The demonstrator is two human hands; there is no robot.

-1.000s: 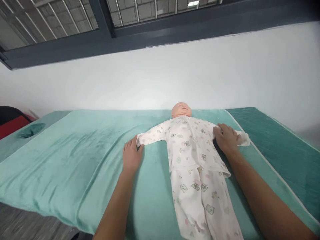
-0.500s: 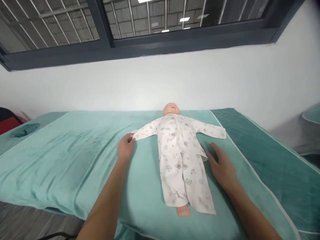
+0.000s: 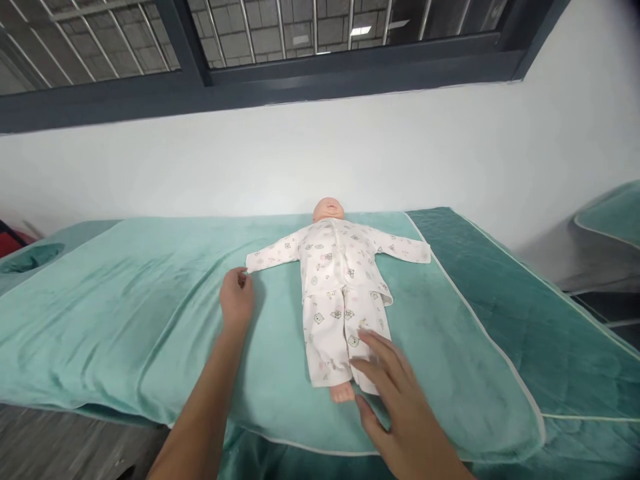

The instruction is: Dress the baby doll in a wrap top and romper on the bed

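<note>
A baby doll (image 3: pixel 329 209) lies on its back, dressed in a white printed long-sleeved top (image 3: pixel 320 257) and matching trousers (image 3: pixel 324 337). Its sleeves are spread out to both sides, and one bare foot (image 3: pixel 343 392) shows below the hem. At the left sleeve end, my left hand (image 3: pixel 237 298) has its fingers curled, thumb and fingertips pinched at the edge of the cuff (image 3: pixel 251 262). My right hand (image 3: pixel 400 400) is open, fingers spread over the lower right trouser leg, partly hiding it; whether it touches the cloth I cannot tell.
A light green blanket (image 3: pixel 165 293) with a pale border covers the bed under the doll. Darker green quilted bedding (image 3: pixel 505 293) lies to the right. Behind stand a white wall (image 3: pixel 215 167) and a barred window with a dark frame (image 3: pixel 300 83).
My right hand has moved from beside the top's hem down and left over the trouser leg. My left hand stays by the cuff. The view has shifted slightly.
</note>
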